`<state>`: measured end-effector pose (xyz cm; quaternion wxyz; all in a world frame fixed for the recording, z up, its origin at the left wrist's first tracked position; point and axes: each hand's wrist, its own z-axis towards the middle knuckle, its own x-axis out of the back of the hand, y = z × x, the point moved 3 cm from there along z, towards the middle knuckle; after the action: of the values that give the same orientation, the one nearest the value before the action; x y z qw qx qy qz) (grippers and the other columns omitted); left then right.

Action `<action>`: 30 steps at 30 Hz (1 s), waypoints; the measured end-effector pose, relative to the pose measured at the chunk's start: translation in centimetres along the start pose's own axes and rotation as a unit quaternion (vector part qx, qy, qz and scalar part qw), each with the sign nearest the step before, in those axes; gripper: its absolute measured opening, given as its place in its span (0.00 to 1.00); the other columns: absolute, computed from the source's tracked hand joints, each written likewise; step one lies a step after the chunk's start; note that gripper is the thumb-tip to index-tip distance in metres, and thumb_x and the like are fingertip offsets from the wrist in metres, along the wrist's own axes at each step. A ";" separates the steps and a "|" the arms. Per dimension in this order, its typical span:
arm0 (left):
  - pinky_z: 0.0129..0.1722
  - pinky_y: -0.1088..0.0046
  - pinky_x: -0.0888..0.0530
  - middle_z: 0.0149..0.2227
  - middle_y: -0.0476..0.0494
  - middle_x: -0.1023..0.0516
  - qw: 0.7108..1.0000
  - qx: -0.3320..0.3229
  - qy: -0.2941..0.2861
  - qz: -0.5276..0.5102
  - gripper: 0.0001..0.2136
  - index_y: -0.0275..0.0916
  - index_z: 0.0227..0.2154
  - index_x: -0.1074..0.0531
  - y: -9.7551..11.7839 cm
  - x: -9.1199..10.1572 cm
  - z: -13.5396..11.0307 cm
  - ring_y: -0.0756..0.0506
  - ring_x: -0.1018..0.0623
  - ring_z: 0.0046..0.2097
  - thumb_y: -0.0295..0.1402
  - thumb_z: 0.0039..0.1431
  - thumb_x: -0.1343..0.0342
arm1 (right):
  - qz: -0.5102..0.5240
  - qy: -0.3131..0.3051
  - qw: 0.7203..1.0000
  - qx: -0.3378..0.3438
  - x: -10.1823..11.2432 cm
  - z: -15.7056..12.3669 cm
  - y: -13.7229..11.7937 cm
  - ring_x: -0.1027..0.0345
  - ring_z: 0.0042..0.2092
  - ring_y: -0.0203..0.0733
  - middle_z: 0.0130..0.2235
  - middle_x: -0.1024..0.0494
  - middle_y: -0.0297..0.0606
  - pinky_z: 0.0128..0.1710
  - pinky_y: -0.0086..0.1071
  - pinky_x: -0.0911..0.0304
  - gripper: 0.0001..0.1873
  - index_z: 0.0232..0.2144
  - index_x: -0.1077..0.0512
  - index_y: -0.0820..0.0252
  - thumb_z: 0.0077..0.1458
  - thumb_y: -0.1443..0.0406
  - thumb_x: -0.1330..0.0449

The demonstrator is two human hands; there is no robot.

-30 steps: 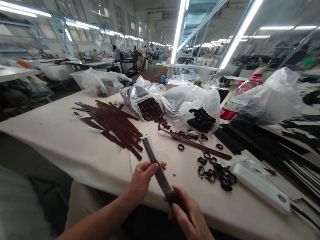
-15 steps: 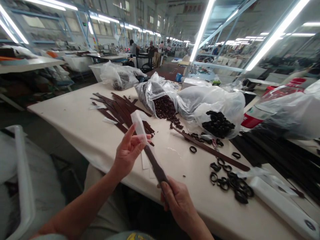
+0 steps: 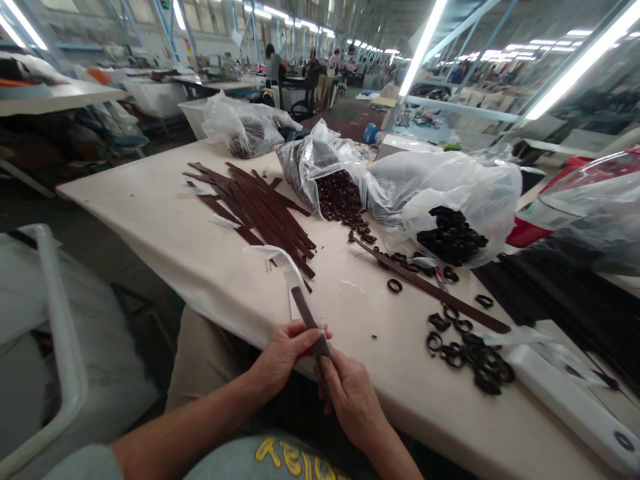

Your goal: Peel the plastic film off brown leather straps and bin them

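With left hand (image 3: 287, 350) and right hand (image 3: 345, 383) we pinch the strip (image 3: 305, 308) by the table (image 3: 135, 193) edge; film (image 3: 280, 254) curls off its far end; we seem mid-peel; pulling on calls for one steady hold.

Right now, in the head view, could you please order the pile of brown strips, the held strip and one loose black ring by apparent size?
Largest: pile of brown strips
Middle: held strip, partly covered
Smallest: loose black ring

Left grip (image 3: 284, 352) and right grip (image 3: 350, 389) hold one dark strip (image 3: 305, 308).
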<state>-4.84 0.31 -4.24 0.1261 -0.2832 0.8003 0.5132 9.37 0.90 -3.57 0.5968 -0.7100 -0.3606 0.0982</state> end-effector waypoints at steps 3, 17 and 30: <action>0.33 0.72 0.27 0.27 0.43 0.18 0.997 0.004 -0.047 0.067 0.16 0.35 0.34 0.17 -0.1 -0.2 -0.8 0.47 0.24 0.29 0.41 0.46 0.30 | 0.020 0.016 1.000 0.004 -0.1 -0.3 0.6 0.35 0.19 0.34 0.22 0.30 0.30 0.19 0.25 0.42 0.23 0.32 0.34 0.58 0.68 0.48 0.56; 0.38 0.74 0.27 0.33 0.42 0.17 0.997 -0.012 -0.022 0.078 0.18 0.35 0.38 0.18 0.3 -0.3 -0.8 0.48 0.22 0.34 0.42 0.47 0.30 | -0.032 0.037 0.998 0.041 -0.1 -1.4 0.6 0.36 0.19 0.34 0.21 0.30 0.30 0.20 0.25 0.44 0.21 0.31 0.33 0.58 0.69 0.53 0.56; 0.39 0.71 0.25 0.41 0.39 0.17 1.000 -0.012 0.007 0.001 0.19 0.35 0.37 0.18 1.0 -0.1 -0.3 0.46 0.20 0.35 0.43 0.45 0.30 | -0.047 0.029 0.998 0.034 -0.2 -1.6 0.5 0.37 0.18 0.33 0.21 0.30 0.30 0.20 0.25 0.45 0.19 0.29 0.34 0.57 0.68 0.56 0.55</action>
<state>-5.26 0.36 -3.31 0.1163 -0.2875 0.7955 0.5206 10.38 -0.47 -3.67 0.6348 -0.6740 -0.3727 0.0619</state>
